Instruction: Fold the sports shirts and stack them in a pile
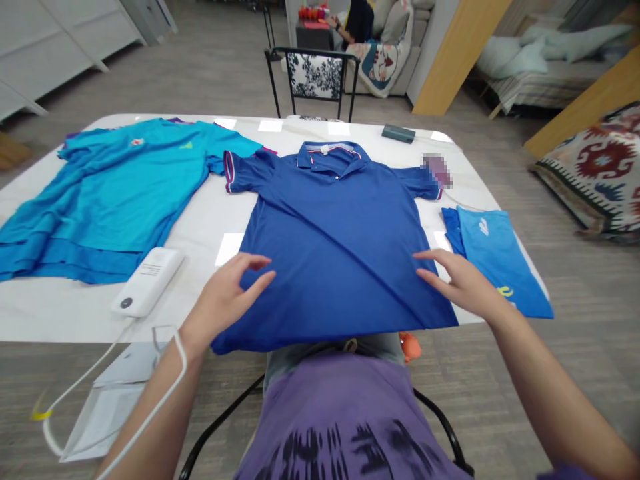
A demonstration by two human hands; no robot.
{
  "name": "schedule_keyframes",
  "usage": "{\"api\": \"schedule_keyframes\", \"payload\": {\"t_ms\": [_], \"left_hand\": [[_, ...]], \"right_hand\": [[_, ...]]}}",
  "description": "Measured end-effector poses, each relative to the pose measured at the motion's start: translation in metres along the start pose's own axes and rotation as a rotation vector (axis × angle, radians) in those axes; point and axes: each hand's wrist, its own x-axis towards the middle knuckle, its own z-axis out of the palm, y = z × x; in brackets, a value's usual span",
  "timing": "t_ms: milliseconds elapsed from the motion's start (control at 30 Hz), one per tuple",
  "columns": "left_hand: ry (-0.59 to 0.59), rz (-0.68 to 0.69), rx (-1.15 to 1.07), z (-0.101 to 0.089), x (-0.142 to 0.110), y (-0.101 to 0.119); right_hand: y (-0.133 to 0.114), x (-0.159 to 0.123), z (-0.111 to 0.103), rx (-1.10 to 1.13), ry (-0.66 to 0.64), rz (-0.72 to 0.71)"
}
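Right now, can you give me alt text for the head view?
Both open hands, left hand and right hand, press flat on a dark blue polo shirt spread on a white table. A turquoise jersey lies left, a white power bank beside it, a folded light blue garment right.

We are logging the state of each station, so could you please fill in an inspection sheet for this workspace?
Surface: white table, glossy, with light reflections.
Job's things: dark blue polo shirt lying flat, collar away from the person, hem hanging over the near edge.
Clutter: turquoise shirt spread at left; folded light blue garment at right; white power bank; dark case at far edge.
Grippers: left hand and right hand open, resting flat on the polo, fingers spread.
Cables: white cable from the power bank, trailing over the left wrist.
Surroundings: black chair, a seated person, patterned rug.
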Motion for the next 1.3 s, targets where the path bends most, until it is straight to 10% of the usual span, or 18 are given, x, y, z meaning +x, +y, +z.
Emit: {"api": "schedule_keyframes", "payload": {"t_ms": [167,333,467,1067,1300], "left_hand": [[0.069,-0.066,0.375,0.019,0.081,-0.006],[0.018,-0.319,0.361,0.014,0.009,-0.027],[0.034,-0.412,0.262,0.020,-0.040,-0.039],[0.233,-0.516,0.034,0.011,-0.097,-0.047],[0.137,-0.601,0.156,0.014,-0.144,-0.045]], "right_hand": [[0.038,0.161,0.029,-0.056,0.014,0.015],[0.090,0.229,0.072,-0.201,-0.021,0.135],[0.102,0.228,0.090,-0.244,0.005,0.138],[0.081,0.217,0.083,-0.213,0.120,0.128],[0.059,0.151,0.058,-0.201,0.201,0.103]]}}
